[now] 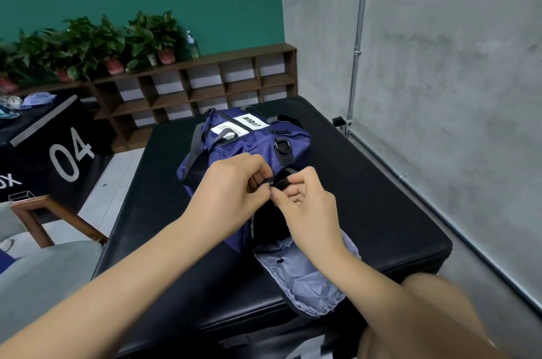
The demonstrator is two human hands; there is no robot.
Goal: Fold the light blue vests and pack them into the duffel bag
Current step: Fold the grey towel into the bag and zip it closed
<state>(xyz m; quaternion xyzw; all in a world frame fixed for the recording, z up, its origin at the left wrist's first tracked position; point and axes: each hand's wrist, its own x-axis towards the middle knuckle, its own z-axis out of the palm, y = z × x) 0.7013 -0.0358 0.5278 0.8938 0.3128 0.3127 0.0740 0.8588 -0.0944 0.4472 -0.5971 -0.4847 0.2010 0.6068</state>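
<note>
The navy duffel bag [246, 147] lies on the black bench [381, 212], its near flap open, grey lining up. A light blue vest [38, 100] lies crumpled far left.

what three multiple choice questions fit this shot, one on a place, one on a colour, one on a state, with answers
1. Where does the duffel bag lie?
A. on the brown shelf unit
B. on the black padded platform
C. on the grey chair

2. What colour is the bag's outer fabric?
A. navy blue
B. light blue
C. green

3. What are the left hand and right hand doing?
A. lying flat on the platform
B. lifting a water bottle
C. both pinching a black strap at the bag

Answers:
1 B, the bag rests on the black pad.
2 A, its shell is dark navy; only the lining of the open end flap is grey.
3 C, thumb and fingers of each hand close on the strap.
</note>
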